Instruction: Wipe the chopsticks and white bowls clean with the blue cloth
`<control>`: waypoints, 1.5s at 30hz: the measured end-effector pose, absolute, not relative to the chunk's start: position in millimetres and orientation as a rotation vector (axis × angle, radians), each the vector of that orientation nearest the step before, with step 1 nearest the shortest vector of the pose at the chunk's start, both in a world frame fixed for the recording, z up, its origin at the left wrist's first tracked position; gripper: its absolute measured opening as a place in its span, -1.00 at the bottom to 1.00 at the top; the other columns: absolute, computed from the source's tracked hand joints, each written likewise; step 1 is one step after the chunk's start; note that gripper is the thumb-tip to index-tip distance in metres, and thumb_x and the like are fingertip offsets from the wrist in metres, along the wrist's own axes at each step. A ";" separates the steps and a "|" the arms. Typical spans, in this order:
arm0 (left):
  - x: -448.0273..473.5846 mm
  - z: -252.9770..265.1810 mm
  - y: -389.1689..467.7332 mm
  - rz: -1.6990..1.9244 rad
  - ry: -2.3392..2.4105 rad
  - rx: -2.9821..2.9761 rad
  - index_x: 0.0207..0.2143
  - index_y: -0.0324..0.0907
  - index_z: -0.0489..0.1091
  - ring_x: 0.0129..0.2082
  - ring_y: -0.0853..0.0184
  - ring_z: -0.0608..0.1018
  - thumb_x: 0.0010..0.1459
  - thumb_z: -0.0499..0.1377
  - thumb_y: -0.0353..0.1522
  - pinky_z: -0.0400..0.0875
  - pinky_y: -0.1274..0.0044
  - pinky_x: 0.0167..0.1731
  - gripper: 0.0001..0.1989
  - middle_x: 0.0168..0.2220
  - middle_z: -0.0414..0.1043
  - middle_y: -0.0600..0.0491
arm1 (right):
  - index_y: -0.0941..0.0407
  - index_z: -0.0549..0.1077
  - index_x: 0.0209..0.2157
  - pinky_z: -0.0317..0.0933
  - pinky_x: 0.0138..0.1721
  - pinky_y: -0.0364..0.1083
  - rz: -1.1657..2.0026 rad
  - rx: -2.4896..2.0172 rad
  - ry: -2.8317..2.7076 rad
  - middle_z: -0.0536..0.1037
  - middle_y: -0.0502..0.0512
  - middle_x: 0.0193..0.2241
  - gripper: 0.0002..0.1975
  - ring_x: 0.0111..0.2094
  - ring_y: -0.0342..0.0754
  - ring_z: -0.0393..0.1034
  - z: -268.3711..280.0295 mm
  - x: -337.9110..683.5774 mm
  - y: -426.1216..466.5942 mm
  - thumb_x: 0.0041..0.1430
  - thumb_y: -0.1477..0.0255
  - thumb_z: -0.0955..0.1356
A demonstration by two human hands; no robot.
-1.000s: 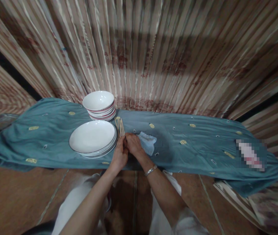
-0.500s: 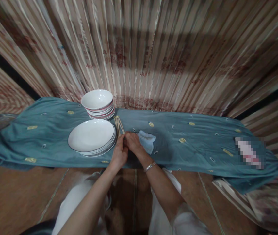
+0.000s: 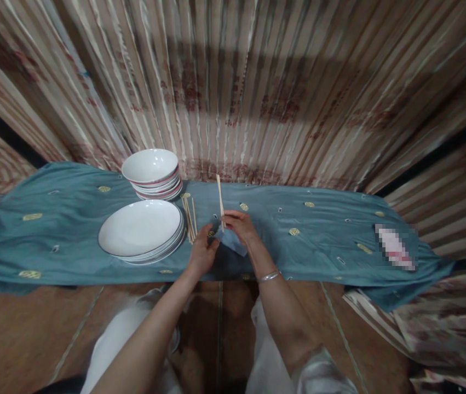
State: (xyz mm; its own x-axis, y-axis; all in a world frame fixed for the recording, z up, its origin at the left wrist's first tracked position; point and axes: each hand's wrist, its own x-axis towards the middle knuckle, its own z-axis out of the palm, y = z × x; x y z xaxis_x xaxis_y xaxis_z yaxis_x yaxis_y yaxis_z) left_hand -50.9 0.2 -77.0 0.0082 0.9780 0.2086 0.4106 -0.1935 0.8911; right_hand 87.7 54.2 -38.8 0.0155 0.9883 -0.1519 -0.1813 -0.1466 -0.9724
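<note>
The left hand (image 3: 203,256) was loosely curled near the front of the tablecloth (image 3: 274,200); I couldn't tell whether its fingertips touched the blue cloth (image 3: 235,244). The right hand (image 3: 239,225), just parted from the left, gripped the raised chopsticks (image 3: 219,191), perhaps a pair, their lower end by the blue cloth. The other chopsticks (image 3: 187,215) lay beside the plate stack (image 3: 140,227), neither hand gripping them now, so the bunch looked divided. Beyond stood the bowl stack (image 3: 150,168), then the curtain (image 3: 224,82).
</note>
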 end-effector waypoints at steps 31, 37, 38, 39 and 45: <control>1.4 -12.2 17.2 1.226 0.923 0.576 -0.50 -0.24 0.40 -0.65 0.44 0.42 -0.26 0.21 -0.51 0.36 0.60 -0.56 -0.84 -0.62 0.41 0.14 | 0.14 0.49 -0.53 0.30 -0.33 -0.13 1.479 -1.166 -0.955 0.53 -0.07 -0.57 -0.78 -0.47 -0.15 0.41 -44.4 139.9 18.1 -0.27 0.33 0.49; 6.0 -18.9 21.7 1.228 0.835 0.395 -0.52 -0.23 0.39 -0.58 0.38 0.48 -0.09 0.14 -0.43 0.42 0.55 -0.52 -0.95 -0.57 0.47 0.05 | 0.13 0.47 -0.52 0.29 -0.37 -0.16 1.484 -1.119 -0.956 0.52 -0.09 -0.58 -0.78 -0.49 -0.16 0.40 -42.0 140.5 16.7 -0.25 0.33 0.48; 6.5 -21.6 22.4 1.228 0.857 0.413 -0.53 -0.23 0.39 -0.59 0.39 0.47 -0.13 0.15 -0.49 0.41 0.57 -0.51 -0.96 -0.59 0.46 0.07 | 0.13 0.47 -0.51 0.29 -0.38 -0.16 1.488 -1.109 -0.960 0.52 -0.09 -0.58 -0.78 -0.49 -0.16 0.40 -41.3 140.2 16.0 -0.25 0.33 0.48; 7.2 -24.1 22.6 1.226 0.852 0.447 -0.54 -0.22 0.38 -0.58 0.41 0.47 -0.17 0.17 -0.54 0.41 0.59 -0.50 -0.91 -0.59 0.45 0.10 | 0.13 0.47 -0.50 0.29 -0.39 -0.17 1.486 -1.101 -0.967 0.51 -0.09 -0.59 -0.78 -0.50 -0.16 0.40 -40.8 139.7 15.3 -0.24 0.32 0.47; 9.4 -28.5 16.0 1.137 0.863 0.564 -0.57 -0.20 0.36 -0.58 0.45 0.44 -0.19 0.23 -0.51 0.38 0.60 -0.48 -0.90 -0.59 0.44 0.14 | 0.12 0.47 -0.48 0.30 -0.40 -0.17 1.451 -1.138 -0.984 0.46 -0.14 -0.62 -0.79 -0.52 -0.18 0.37 -41.6 133.5 14.1 -0.19 0.31 0.46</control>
State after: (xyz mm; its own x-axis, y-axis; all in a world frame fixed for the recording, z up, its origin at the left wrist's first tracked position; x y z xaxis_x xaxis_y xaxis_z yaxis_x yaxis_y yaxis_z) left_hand 9.4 16.0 -28.5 0.1662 0.9396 -0.2992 -0.5415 0.3406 0.7686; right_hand 133.5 14.1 -41.6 -0.0529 0.9862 -0.1570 -0.2195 -0.1649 -0.9616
